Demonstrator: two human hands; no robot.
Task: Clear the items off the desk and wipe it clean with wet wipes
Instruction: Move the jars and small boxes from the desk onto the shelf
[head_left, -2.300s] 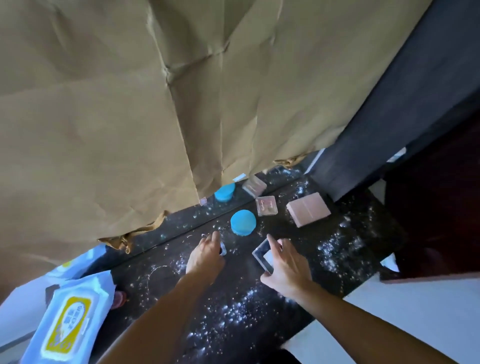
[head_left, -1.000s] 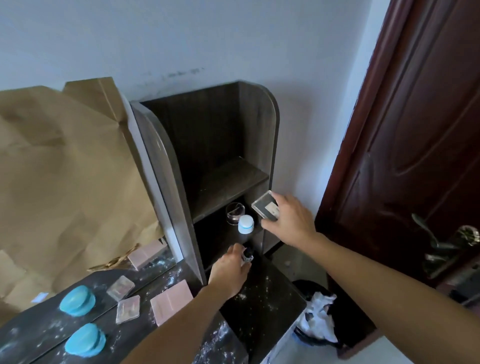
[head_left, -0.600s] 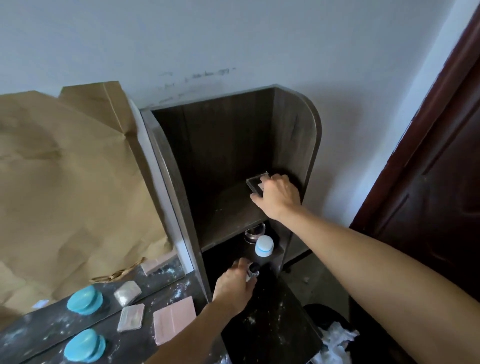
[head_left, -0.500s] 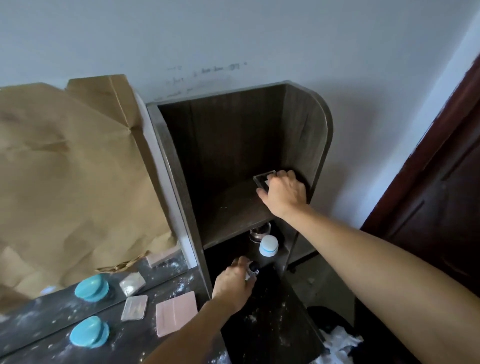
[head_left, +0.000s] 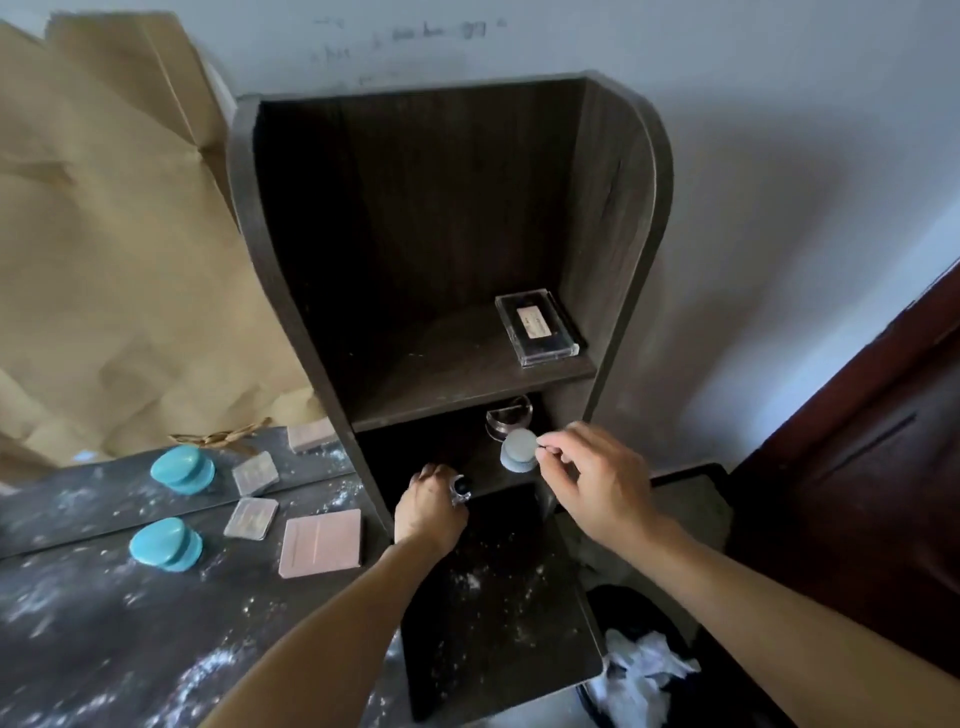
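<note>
Change: clear rectangular plastic case (head_left: 537, 330) now released on dark wooden upper shelf (head_left: 441, 374); right hand (head_left: 597, 483) withdrawn, loosely curled, empty. Left hand (head_left: 431, 512) grips small dark-capped bottle (head_left: 460, 488), likely next to shelve.

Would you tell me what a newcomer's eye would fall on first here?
The dark shelf unit at centre, with a clear case lying on its upper shelf at right. The left hand holds a small dark-capped bottle at the lower compartment, the right hand close to a white-lidded jar. At left, a turquoise container sits on the powder-strewn desk.
</note>
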